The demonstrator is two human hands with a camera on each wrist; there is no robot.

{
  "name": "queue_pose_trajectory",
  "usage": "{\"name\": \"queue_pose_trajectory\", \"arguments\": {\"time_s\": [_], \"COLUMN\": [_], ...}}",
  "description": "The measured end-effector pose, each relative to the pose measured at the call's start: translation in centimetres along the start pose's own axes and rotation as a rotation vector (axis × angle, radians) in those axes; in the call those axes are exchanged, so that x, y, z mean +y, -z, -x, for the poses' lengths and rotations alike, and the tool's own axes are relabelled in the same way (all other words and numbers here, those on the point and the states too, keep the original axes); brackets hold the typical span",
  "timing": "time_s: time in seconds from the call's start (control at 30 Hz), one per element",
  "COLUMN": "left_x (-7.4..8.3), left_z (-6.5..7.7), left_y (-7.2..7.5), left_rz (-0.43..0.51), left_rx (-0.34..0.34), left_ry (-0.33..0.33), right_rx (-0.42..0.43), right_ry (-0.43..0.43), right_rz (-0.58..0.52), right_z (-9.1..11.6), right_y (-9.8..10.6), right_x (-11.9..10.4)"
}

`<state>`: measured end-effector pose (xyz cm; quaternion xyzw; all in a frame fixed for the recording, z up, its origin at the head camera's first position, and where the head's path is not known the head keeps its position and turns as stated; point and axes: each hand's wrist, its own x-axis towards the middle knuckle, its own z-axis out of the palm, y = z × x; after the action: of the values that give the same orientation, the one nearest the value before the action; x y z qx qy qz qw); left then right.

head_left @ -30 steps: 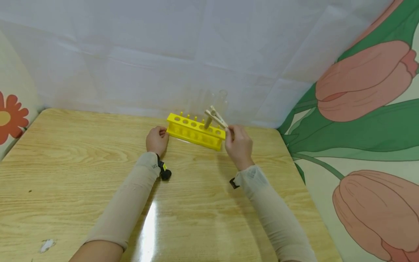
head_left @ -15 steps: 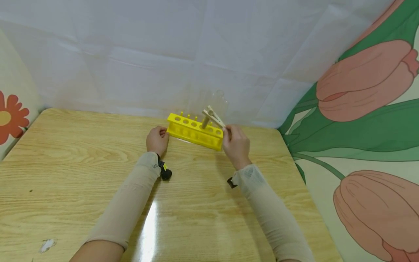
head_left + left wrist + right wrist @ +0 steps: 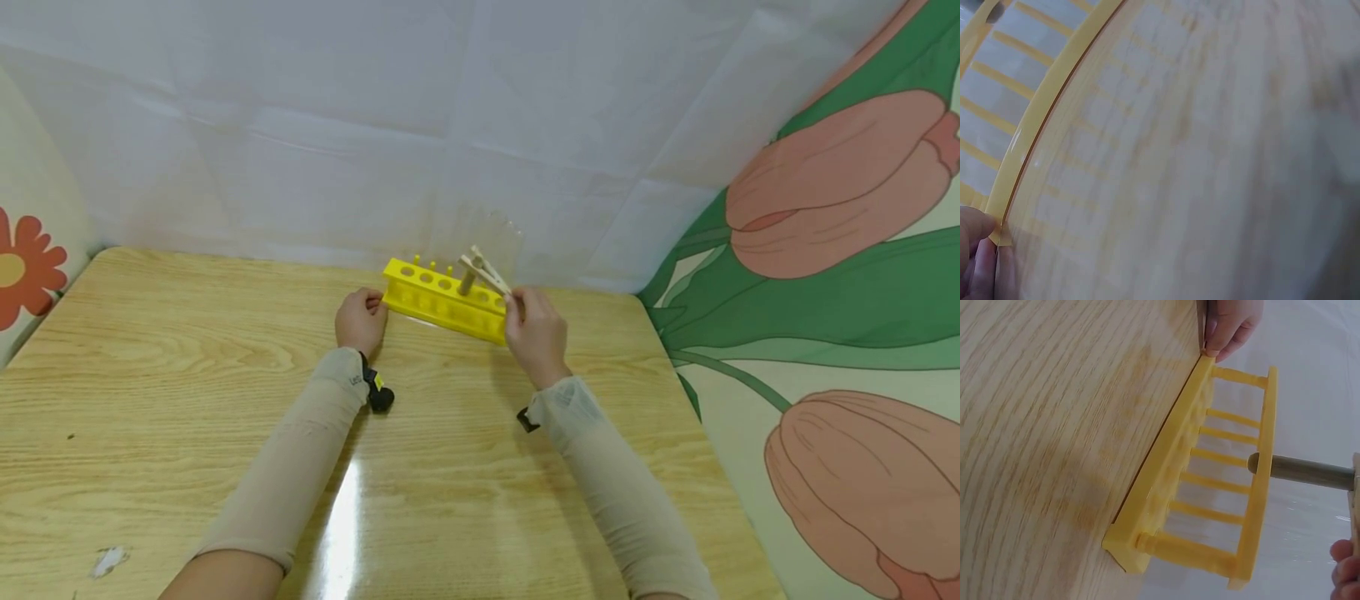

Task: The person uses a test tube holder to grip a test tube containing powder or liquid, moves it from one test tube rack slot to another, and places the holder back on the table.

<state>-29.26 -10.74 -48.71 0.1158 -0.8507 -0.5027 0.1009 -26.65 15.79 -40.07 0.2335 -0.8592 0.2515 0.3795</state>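
A yellow test tube rack (image 3: 442,308) stands at the back of the table. My left hand (image 3: 360,323) pinches the left end of its base, its fingertips low at the tabletop. With my right hand (image 3: 538,333) I grip the handle end of a wooden test tube clamp (image 3: 489,273). The clamp holds a glass test tube (image 3: 466,284) with brownish-grey contents low inside; the clear upper part shows only faintly. In the right wrist view, the rounded bottom of the test tube (image 3: 1310,471) pokes just through a hole in the rack's top plate (image 3: 1261,494), well above the base.
A white sheet (image 3: 315,125) hangs right behind the rack. The wood-grain table (image 3: 225,333) has a pale worn patch at front left. A wall with painted tulips (image 3: 847,208) borders the right side; a flower-patterned wall (image 3: 30,267) borders the left.
My right hand has moved slightly left and down with the clamp and test tube, and the tube's bottom has come to the rack's hole. The left hand and rack stay put.
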Motion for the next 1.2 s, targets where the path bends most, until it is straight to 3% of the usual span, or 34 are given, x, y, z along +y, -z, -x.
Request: {"name": "queue_pose_trajectory", "arguments": {"time_s": [0.87, 1.2], "left_x": [0.0, 0.4], "left_z": [0.0, 0.1], "left_y": [0.0, 0.3], "left_rz": [-0.002, 0.002], "left_rx": [0.007, -0.006], "left_ry": [-0.006, 0.004], "right_rx": [-0.067, -0.134], "right_ry": [-0.071, -0.099], "right_rz": [0.006, 0.018], "right_z": [0.4, 0.7], "right_y": [-1.0, -1.3], "right_x": [-0.2, -0.3]}}
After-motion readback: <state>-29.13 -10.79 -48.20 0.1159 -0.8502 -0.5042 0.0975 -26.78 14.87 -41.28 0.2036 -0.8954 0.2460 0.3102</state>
